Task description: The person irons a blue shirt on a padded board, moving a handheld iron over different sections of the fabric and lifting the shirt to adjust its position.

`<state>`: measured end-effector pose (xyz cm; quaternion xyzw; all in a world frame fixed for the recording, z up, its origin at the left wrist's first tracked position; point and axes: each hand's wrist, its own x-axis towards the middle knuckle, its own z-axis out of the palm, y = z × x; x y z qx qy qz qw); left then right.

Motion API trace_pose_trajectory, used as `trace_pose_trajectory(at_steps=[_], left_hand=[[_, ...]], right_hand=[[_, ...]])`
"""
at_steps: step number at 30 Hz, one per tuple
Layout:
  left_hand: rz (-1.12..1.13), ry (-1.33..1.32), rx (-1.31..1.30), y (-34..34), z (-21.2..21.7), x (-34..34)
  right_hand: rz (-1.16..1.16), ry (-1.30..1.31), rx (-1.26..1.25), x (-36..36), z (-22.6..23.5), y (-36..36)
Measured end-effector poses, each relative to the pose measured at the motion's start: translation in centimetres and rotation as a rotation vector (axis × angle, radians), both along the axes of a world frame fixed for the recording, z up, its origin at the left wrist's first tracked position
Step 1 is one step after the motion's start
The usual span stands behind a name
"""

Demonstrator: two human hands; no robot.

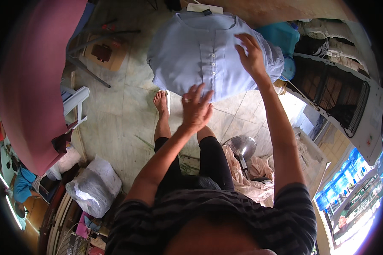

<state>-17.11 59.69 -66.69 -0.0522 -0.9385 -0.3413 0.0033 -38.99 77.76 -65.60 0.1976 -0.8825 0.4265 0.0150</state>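
A light blue button-front blouse (183, 46) lies spread out in front of me, its round neckline at the far end. A short row of small white buttons (213, 64) runs down its middle. My left hand (195, 109) is at the near hem, fingers spread, with nothing seen in it. Over the blouse's upper right part is my right hand (252, 57), its fingers apart and curved. Whether either hand presses the cloth or hovers just above it, I cannot tell. What bears the blouse is mostly hidden beneath it; a pale flat edge (205, 8) shows past the neckline.
A teal plastic container (281, 36) stands right of the blouse. Low on the right, a metal pan (240, 148) lies by crumpled beige cloth (259, 187). Left are a white plastic stool (76, 102), dark metal legs (87, 70) and a clear plastic bundle (94, 187). Pink cloth (36, 76) hangs there.
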Motion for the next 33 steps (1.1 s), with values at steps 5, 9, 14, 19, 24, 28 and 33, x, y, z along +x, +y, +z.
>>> trace_pose_trajectory(at_steps=[5, 9, 14, 19, 24, 28, 33], left_hand=[[-0.113, -0.111, -0.161, 2.5, -1.3, 0.5], [-0.144, -0.145, -0.140, 2.2, -1.7, 0.7], [-0.134, -0.152, -0.126, 2.1, -2.0, 1.2], [-0.149, -0.169, -0.129, 1.9, -1.9, 0.8], [-0.203, -0.159, -0.068, 1.1, -1.7, 0.5], [-0.127, -0.191, -0.031, -2.3, 0.6, 2.1], [0.084, -0.223, -0.077, -11.9, 4.4, 7.6]], right_hand=[[0.073, 0.143, 0.230, -5.1, -4.6, -3.9], [0.128, -0.003, 0.198, -6.3, -5.9, -3.7], [0.095, -0.029, 0.136, -6.4, -5.2, -4.5], [0.142, 0.096, 0.162, -6.4, -5.6, -5.9], [0.123, 0.065, 0.219, -6.8, -6.2, -6.6], [0.048, 0.108, 0.336, -6.8, -5.3, -7.1], [0.204, 0.144, 0.246, -0.8, 1.0, -11.5]])
